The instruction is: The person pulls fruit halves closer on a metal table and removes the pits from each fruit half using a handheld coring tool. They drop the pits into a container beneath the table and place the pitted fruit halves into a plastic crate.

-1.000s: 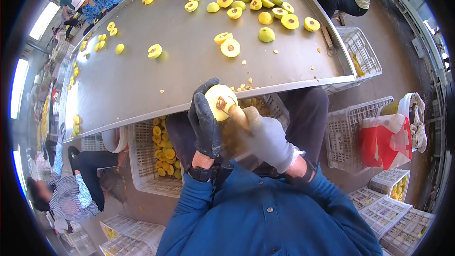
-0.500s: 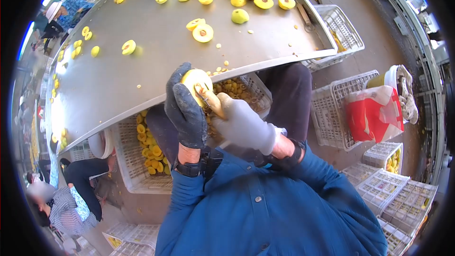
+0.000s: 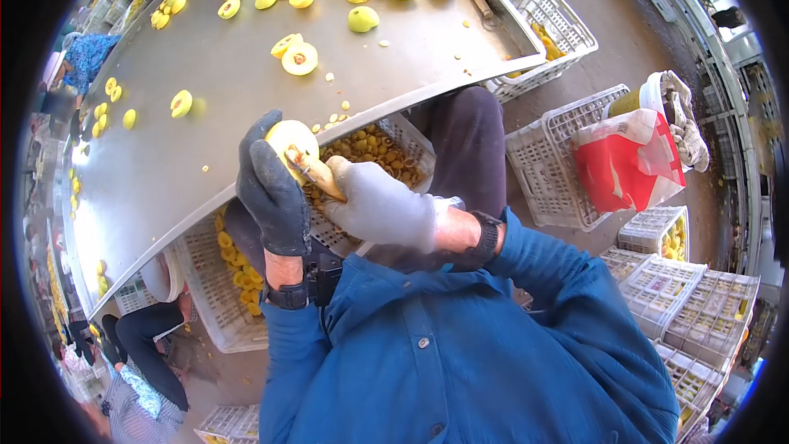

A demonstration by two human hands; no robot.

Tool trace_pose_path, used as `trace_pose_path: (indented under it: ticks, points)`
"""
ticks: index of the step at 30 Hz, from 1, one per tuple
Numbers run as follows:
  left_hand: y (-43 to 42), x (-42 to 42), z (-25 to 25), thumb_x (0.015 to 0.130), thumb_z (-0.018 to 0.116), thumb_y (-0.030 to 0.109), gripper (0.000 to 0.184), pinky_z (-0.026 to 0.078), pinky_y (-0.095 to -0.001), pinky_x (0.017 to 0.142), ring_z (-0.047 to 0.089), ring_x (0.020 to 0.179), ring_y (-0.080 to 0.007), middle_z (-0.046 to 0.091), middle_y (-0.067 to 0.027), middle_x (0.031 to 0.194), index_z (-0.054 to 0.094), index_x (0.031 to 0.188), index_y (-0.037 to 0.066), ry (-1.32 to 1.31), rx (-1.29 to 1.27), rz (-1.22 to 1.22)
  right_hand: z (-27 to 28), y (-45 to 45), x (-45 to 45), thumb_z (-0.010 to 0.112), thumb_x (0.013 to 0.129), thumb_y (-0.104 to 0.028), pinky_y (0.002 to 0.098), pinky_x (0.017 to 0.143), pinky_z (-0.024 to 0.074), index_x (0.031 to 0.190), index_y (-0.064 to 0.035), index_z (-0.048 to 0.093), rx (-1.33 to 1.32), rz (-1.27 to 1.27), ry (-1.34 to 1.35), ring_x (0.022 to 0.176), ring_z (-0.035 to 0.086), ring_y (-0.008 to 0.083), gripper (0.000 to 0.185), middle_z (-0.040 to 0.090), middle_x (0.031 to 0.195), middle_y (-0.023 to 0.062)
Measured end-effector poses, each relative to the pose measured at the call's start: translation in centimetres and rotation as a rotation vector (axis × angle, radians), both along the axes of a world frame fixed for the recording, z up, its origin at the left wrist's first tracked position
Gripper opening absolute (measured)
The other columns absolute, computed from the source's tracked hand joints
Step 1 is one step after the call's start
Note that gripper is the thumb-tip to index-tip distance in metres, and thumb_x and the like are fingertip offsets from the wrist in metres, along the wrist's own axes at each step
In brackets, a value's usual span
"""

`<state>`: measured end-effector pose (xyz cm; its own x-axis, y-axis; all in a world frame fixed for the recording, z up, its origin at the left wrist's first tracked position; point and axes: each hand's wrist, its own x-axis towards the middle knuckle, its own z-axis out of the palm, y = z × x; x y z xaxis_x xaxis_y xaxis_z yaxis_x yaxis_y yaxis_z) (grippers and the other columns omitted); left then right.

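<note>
This looks like a fruit-processing workshop. A wide, shiny grey metal counter (image 3: 214, 123) with a raised rim carries scattered halves of round yellow-green fruit (image 3: 300, 58), far more than a household's worth. White lattice-sided plastic crates (image 3: 567, 16) stand beside it, some holding yellow fruit, and more closed white crates (image 3: 686, 292) are grouped at the lower right. The brownish bare floor (image 3: 629, 41) and long grey metal framework (image 3: 699, 41) suit an industrial hall. Other people sit around the counter, one wearing a blue patterned top (image 3: 97, 57).
</note>
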<state>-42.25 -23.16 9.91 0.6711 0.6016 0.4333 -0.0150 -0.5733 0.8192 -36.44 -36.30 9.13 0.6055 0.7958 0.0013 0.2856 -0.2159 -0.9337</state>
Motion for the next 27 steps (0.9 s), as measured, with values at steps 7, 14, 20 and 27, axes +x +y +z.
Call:
trace_pose_path:
  ticks: [7, 14, 20, 27]
  points:
    - [-1.0, 0.4, -0.3, 0.107, 0.031, 0.03, 0.046, 0.051, -0.0372, 0.093, 0.063, 0.106, -0.0276, 0.063, -0.0179, 0.12, 0.057, 0.124, -0.003, -0.049, 0.064, 0.103, 1.4, 0.1, 0.5, 0.062, 0.083, -0.014, 0.0447, 0.066, 0.0527, 0.103, 0.0071, 0.054, -0.059, 0.12, 0.384, 0.075, 0.066, 0.0431, 0.03, 0.062, 0.078, 0.0295]
    - [1.3, 0.7, -0.5, 0.104, 0.037, 0.025, 0.038, 0.051, -0.0352, 0.091, 0.063, 0.101, -0.023, 0.065, -0.014, 0.114, 0.06, 0.118, -0.002, 0.061, 0.033, -0.035, 0.7, 0.2, 0.8, 0.065, 0.084, -0.017, 0.0466, 0.065, 0.052, 0.094, 0.0046, 0.059, -0.137, 0.021, -0.085, 0.076, 0.067, 0.0427, 0.025, 0.066, 0.077, 0.0261]
    - [1.0, 1.2, -0.7, 0.103, 0.037, 0.023, 0.037, 0.051, -0.0348, 0.09, 0.063, 0.099, -0.0223, 0.065, -0.0142, 0.111, 0.061, 0.115, -0.003, 0.104, -0.027, -0.095, 0.7, -0.7, 1.8, 0.061, 0.082, -0.014, 0.0428, 0.068, 0.052, 0.1, 0.0023, 0.061, -0.127, 0.091, 0.062, 0.081, 0.067, 0.0377, 0.024, 0.066, 0.083, 0.0257]
    - [-1.0, 1.2, -1.5, 0.105, 0.029, 0.031, 0.049, 0.051, -0.0367, 0.094, 0.062, 0.105, -0.0253, 0.063, -0.0162, 0.118, 0.058, 0.121, -0.006, -0.144, -0.155, -0.004, 1.5, -1.7, 1.3, 0.059, 0.085, -0.014, 0.0321, 0.05, 0.0513, 0.102, 0.0049, 0.058, 0.038, 0.174, 0.762, 0.059, 0.064, 0.0181, 0.026, 0.062, 0.07, 0.0094]
